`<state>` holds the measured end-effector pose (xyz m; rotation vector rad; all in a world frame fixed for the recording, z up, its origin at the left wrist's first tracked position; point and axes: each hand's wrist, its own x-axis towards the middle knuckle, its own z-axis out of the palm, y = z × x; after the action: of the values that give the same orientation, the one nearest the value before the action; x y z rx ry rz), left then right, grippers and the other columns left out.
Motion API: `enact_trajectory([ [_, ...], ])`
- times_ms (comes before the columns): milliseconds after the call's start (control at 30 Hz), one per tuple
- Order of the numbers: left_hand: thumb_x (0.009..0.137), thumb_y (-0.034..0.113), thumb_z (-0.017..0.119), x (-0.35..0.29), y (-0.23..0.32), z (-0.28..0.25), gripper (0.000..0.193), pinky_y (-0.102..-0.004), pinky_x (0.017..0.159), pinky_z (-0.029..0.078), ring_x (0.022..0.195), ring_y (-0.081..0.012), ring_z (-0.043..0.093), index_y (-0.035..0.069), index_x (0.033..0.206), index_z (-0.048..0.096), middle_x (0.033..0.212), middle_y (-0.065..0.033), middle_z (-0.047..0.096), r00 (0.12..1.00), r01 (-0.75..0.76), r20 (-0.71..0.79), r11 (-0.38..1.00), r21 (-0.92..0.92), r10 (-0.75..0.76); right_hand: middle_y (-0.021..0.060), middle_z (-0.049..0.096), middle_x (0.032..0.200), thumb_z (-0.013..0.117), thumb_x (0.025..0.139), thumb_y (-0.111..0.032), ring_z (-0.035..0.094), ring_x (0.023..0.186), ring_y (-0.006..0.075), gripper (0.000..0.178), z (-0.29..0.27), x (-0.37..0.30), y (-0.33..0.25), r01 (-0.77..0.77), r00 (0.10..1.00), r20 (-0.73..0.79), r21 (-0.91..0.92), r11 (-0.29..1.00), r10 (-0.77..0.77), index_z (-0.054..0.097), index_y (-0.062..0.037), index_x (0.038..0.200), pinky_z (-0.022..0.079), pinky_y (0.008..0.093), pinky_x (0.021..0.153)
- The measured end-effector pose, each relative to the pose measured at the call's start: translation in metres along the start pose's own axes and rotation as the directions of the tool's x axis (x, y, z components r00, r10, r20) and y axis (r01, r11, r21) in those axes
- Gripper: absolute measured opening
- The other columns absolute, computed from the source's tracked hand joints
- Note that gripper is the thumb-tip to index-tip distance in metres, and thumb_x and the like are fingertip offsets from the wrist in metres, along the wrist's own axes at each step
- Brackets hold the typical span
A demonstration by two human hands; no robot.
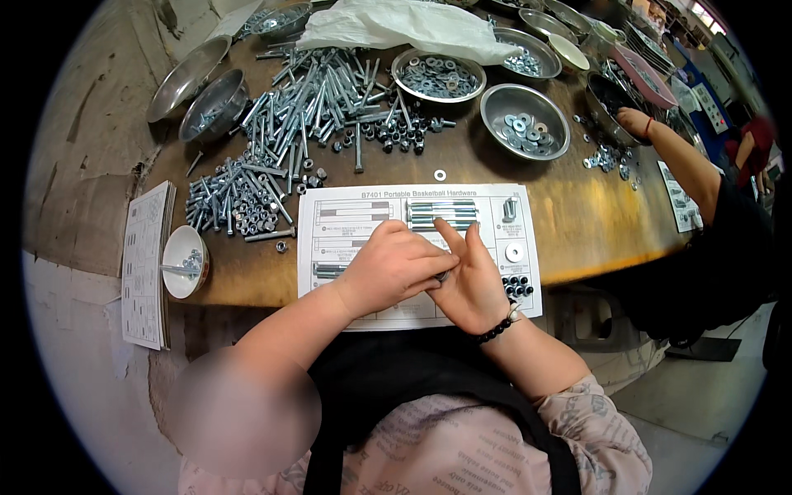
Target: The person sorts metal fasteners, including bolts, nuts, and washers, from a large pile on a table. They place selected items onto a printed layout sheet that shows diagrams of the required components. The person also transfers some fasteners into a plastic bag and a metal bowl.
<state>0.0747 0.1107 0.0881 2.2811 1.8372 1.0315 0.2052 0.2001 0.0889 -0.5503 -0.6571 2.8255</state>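
Note:
My left hand (394,262) reaches over a printed parts sheet (530,307), its fingertips closed together at the palm of my right hand (477,285). The right palm is turned up and cupped, with its thumb and one finger stretched out. Between the hands shows a bit of small grey metal (442,276); fingers cover most of it. On the sheet, long bolts (443,206) lie side by side just beyond my fingertips. More bolts (330,270) lie partly under my left hand. To the right are a short bolt (509,209), a flat washer (515,252) and several black-and-silver nuts (518,286).
A large heap of bolts (318,103) and a pile of nuts (257,216) lie beyond the sheet. Metal bowls of washers (525,97) stand behind. A white bowl (176,285) is at the left edge. A co-worker's hand (634,122) reaches into a dark bowl at right.

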Motion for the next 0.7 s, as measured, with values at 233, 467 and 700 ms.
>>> enact_trajectory([
  [233,0.066,0.004,0.065,0.013,0.007,0.003,0.034,-0.0317,0.072,0.046,0.081,-0.021,0.058,0.008,0.099,0.06,0.094,-0.0052,0.061,0.979,0.17,-0.065,0.949,-0.264,-0.194,0.0124,0.039,0.127,0.027,0.094,-0.046,0.041,0.114,0.0227,0.057,-0.019,-0.014,-0.022,0.147,0.988,-0.026,-0.096,0.984,-0.15,0.021,-0.0067,0.134,0.034,0.0363,0.096],
  [467,0.071,0.004,0.061,0.005,0.002,0.038,0.027,-0.0307,0.073,0.048,0.083,-0.0219,0.057,0.004,0.097,0.058,0.093,-0.0091,0.055,0.913,0.392,0.224,0.887,-0.244,-0.341,0.01,0.046,0.118,0.029,0.095,-0.037,0.049,0.102,0.0191,0.044,-0.073,-0.052,-0.061,0.451,0.839,-0.217,-0.234,0.861,-0.499,0.038,-0.0035,0.124,0.04,0.0326,0.089],
  [700,0.068,0.008,0.058,0.006,0.007,0.084,0.025,-0.0356,0.078,0.039,0.083,-0.0254,0.053,0.008,0.093,0.06,0.092,-0.0079,0.055,0.928,0.175,0.335,0.985,-0.004,-0.163,0.0082,0.049,0.11,0.031,0.095,-0.035,0.052,0.088,0.0144,0.04,-0.092,-0.068,-0.06,0.486,0.812,-0.239,-0.226,0.844,-0.532,0.044,-0.0037,0.117,0.043,0.0282,0.078],
])
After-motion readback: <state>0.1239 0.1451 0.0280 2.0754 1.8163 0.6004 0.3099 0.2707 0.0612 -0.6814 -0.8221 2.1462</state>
